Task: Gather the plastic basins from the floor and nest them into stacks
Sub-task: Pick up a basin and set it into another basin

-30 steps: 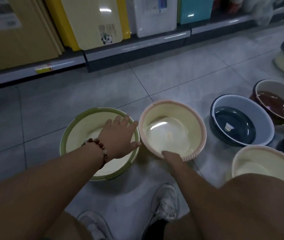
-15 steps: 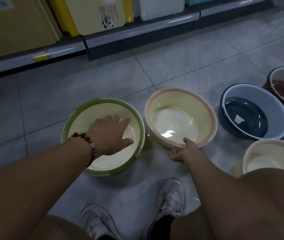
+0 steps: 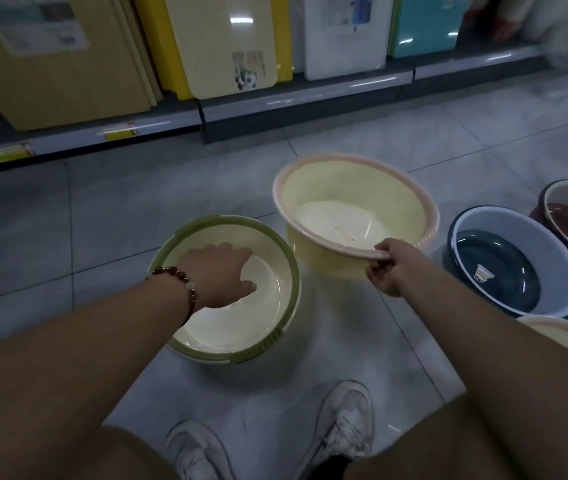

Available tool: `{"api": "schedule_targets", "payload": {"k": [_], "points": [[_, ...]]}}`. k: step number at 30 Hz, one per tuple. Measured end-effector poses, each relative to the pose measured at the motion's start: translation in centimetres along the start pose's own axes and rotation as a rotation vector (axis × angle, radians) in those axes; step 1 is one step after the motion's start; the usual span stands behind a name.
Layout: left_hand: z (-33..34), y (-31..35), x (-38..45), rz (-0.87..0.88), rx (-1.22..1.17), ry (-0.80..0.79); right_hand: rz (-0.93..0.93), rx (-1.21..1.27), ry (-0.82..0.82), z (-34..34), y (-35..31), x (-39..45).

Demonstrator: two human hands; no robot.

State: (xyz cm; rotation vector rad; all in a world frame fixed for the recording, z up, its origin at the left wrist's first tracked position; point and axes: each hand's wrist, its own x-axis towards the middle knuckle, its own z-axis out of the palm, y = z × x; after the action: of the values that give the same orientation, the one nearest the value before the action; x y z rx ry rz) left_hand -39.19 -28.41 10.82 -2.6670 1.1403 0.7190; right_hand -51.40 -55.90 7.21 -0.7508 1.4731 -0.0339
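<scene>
Right hand (image 3: 388,268) pinches the raised pink-rimmed basin (image 3: 352,216); left hand (image 3: 218,277) rests flat, fingers relaxed, in the green-rimmed basin (image 3: 237,289): one-sided grip could tip it

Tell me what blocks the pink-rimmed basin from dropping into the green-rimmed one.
The left hand does: it lies inside the green-rimmed basin, where the pink-rimmed basin, gripped at its near rim by the right hand, would nest.

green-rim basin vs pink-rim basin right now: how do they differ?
The green-rim basin sits flat on the floor; the pink-rim basin is lifted and tilted. The left hand rests inside the green-rim basin, while the right hand pinches the pink-rim basin's near rim. Rim colours differ: green against pink. Both are round, with pale yellow insides.
</scene>
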Motion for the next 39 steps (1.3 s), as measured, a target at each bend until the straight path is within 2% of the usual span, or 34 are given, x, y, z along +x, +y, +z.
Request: {"api": "schedule_targets", "payload": {"k": [5,7,10,12,14,18,21,24,30,35,39], "points": [[-1.0,-2.1,-1.4,-0.103,-0.169,0.025,-0.177,-0.221,-0.099,0.9,-2.4,-3.2],[-1.2,-3.0,-1.9,-0.179,-0.454,0.054,-0.197,-0.283,-0.151,1.5,-2.2,-3.9],[-1.5,-5.0,-2.7,-0.550,-1.133,-0.008,-0.180,-0.359,-0.204,2.8,-0.5,-4.3],[-1.3,-7.4,-3.1,-0.646,-1.314,-0.037,-0.162,-0.440,-0.231,4.0,1.0,-4.2],[-1.2,-9.5,-3.5,-0.663,-1.360,-0.029,-0.139,-0.488,-0.264,5.4,2.7,-3.8],[0.4,-12.6,-3.6,-0.737,-1.089,-0.057,-0.048,-0.516,-0.322,7.7,6.2,-2.7],[1.8,-13.4,-3.1,-0.744,-0.998,-0.112,-0.045,-0.512,-0.279,8.5,8.7,-0.9],[2.8,-12.7,-2.5,-0.703,-0.969,-0.176,-0.110,-0.517,-0.186,8.1,10.0,1.2],[6.7,-11.0,-1.5,-0.622,-0.801,-0.283,-0.357,-0.743,-0.114,5.5,10.6,4.8],[9.6,-8.3,1.4,-0.497,-0.613,-0.204,-0.435,-0.832,-0.048,2.5,9.7,7.7],[11.6,-4.4,4.5,-0.376,-0.739,-0.161,-0.391,-0.786,0.041,-1.9,8.0,9.5]]}}
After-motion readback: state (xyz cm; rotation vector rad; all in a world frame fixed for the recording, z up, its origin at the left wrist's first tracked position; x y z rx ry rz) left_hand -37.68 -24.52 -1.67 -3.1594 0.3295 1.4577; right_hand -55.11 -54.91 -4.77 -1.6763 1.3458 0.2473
